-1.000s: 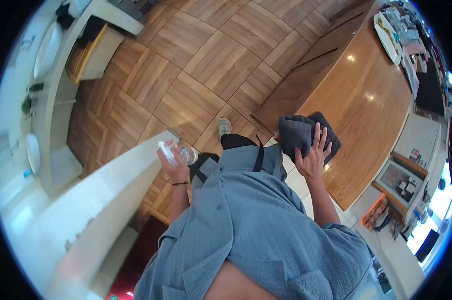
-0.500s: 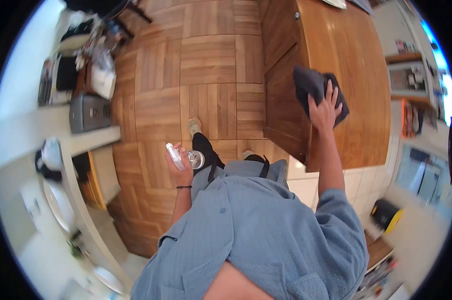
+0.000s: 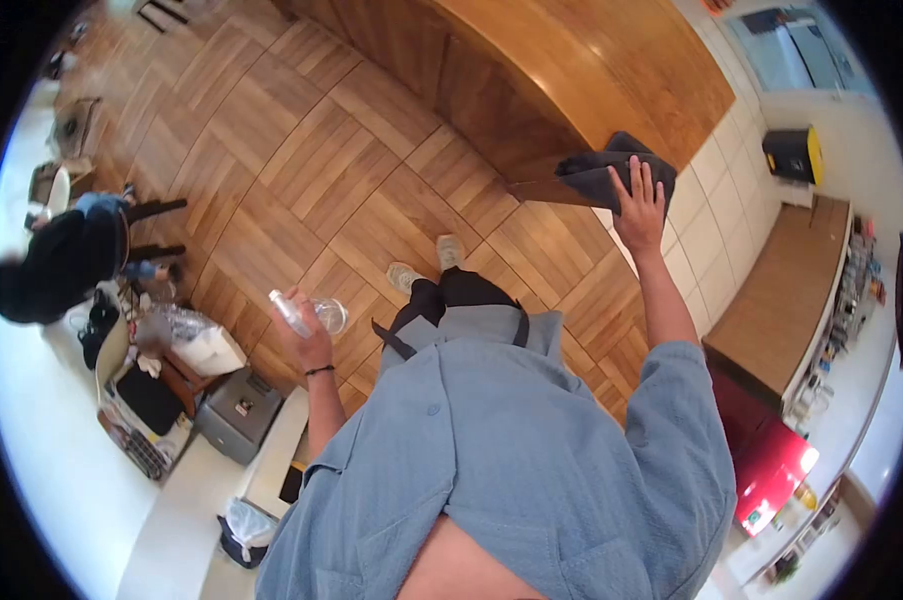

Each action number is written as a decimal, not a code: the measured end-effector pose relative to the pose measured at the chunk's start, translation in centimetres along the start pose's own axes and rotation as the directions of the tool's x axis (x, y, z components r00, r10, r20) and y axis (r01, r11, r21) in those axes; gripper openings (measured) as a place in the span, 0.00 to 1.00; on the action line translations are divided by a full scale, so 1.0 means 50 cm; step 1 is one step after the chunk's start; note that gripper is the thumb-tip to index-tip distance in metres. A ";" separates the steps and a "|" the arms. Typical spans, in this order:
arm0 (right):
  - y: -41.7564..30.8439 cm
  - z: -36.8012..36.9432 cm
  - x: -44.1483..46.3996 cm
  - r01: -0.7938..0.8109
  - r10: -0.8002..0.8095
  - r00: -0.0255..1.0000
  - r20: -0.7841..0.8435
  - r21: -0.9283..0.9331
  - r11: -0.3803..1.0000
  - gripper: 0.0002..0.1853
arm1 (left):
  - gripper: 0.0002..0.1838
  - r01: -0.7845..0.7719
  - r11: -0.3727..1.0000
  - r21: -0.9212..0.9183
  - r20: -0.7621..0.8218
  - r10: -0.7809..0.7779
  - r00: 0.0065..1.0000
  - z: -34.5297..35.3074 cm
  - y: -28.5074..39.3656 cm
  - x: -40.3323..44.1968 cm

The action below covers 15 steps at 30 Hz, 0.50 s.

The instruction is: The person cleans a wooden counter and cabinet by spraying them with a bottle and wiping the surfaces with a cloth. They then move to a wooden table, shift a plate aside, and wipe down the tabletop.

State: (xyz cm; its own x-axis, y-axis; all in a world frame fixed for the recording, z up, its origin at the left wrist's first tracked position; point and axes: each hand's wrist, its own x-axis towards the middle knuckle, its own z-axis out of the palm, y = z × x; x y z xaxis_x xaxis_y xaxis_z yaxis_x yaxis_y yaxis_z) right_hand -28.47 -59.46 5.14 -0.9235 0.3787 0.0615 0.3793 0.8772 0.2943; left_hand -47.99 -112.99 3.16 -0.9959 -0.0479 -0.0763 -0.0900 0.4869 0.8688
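My left hand (image 3: 309,347) is closed around a clear spray bottle (image 3: 330,316) with a white spray head, held out over the floor on the left. On the right, my right hand (image 3: 638,215) has its fingers stretched over a bunched dark grey cloth (image 3: 596,172). That cloth lies against the near end of a wooden counter (image 3: 611,75), partly over its edge. The palm covers some of the cloth, and my thumb is at its lower side.
Parquet floor (image 3: 281,170) spreads around my feet. A person in dark clothing (image 3: 76,255) is at the far left, near a grey box-shaped device (image 3: 239,413). To the right stand a brown-topped cabinet (image 3: 786,285) and a red appliance (image 3: 776,470).
My view has turned to the right and shifted along the counter. The cloth under my right hand has moved from the counter's top to its near end. My left hand still holds the spray bottle.
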 end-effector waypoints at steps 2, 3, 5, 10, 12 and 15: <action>0.009 0.052 -0.030 0.051 -0.061 0.993 -0.099 -0.102 0.994 0.34 | 0.14 -0.023 0.999 -0.046 0.048 0.025 0.999 0.014 -0.004 0.034; 0.013 0.075 -0.043 0.075 -0.098 0.984 -0.146 -0.151 0.986 0.33 | 0.14 -0.033 0.997 -0.067 0.067 0.038 0.997 0.022 -0.003 0.045; -0.006 0.099 -0.053 0.079 -0.135 0.974 -0.182 -0.288 0.954 0.30 | 0.14 -0.034 0.997 -0.069 0.106 0.041 0.993 0.041 0.035 0.052; -0.035 0.191 -0.100 0.113 -0.108 0.993 0.043 -0.150 0.982 0.34 | 0.17 -0.059 0.988 -0.143 0.174 0.084 0.981 0.083 0.051 0.047; -0.073 0.187 -0.096 -0.132 0.090 0.964 0.252 0.158 0.979 0.33 | 0.18 -0.048 0.980 -0.195 0.212 0.090 0.973 0.116 0.045 0.060; -0.123 0.128 -0.104 -0.143 0.145 0.989 0.001 -0.139 0.980 0.31 | 0.19 0.017 0.973 -0.228 0.335 0.062 0.940 0.103 0.048 0.070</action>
State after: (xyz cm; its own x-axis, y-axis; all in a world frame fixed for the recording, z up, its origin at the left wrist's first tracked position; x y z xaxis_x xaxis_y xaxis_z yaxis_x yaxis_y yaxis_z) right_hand -25.64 -64.96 -3.09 -0.8589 0.5018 0.1027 0.4959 0.7645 0.4119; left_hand -51.70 -107.51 2.47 -0.9433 0.2775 -0.1821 -0.1039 0.2740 0.9561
